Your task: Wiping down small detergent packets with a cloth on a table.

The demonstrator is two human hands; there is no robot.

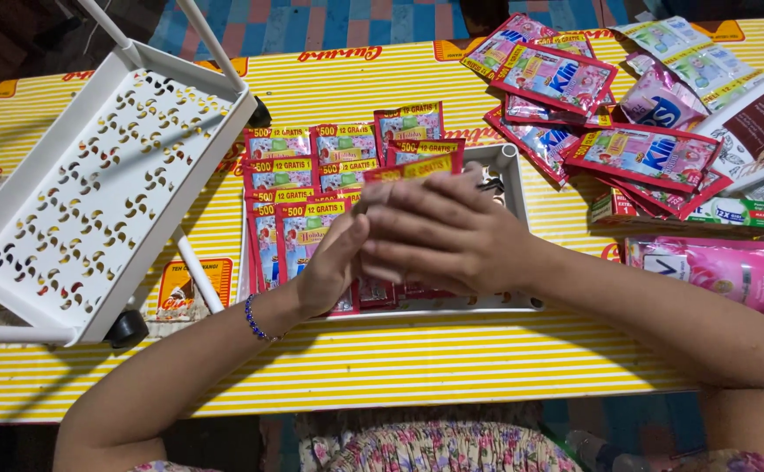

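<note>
Both my hands meet over a white tray (511, 166) filled with rows of small red sachets (288, 175). My right hand (441, 234) lies palm down on top, fingers pointing left, covering a stack of red sachets (417, 164) whose top edge sticks out behind it. My left hand (332, 267), with a blue bead bracelet on the wrist, presses against the right hand's fingertips from the left. The sachets under the hands are mostly hidden.
A white perforated cart shelf (93, 188) with black wheels lies tilted at the left. A heap of larger red and pink packets (640, 156) sits at the right, with a pink pouch (705, 271) and a white pack (758, 127). The table cloth (382, 367) is yellow striped.
</note>
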